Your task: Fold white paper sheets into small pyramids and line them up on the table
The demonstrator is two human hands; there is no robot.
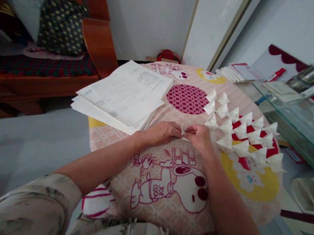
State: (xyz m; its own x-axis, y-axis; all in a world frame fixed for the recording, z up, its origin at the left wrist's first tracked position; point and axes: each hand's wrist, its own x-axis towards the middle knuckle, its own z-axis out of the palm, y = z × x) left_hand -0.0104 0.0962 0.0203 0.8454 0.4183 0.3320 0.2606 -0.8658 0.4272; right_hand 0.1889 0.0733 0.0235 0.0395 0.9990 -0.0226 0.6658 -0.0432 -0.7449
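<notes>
My left hand [167, 132] and my right hand [199, 137] meet over the middle of a round table. Between their fingertips is a small folded piece of white paper [184, 137], mostly covered by the fingers. Both hands are closed in a pinch on it. To the left of my left hand lies a stack of printed paper sheets [121, 93]. Right of my right hand stand rows of folded white paper pieces [246, 129] with pointed tips.
A cartoon-print tablecloth [156, 223] covers the table. At the right is a glass shelf [304, 123] bearing cups and a red marker [276, 75]. A wooden bench [96, 46] with a patterned bag [63, 22] stands at the left.
</notes>
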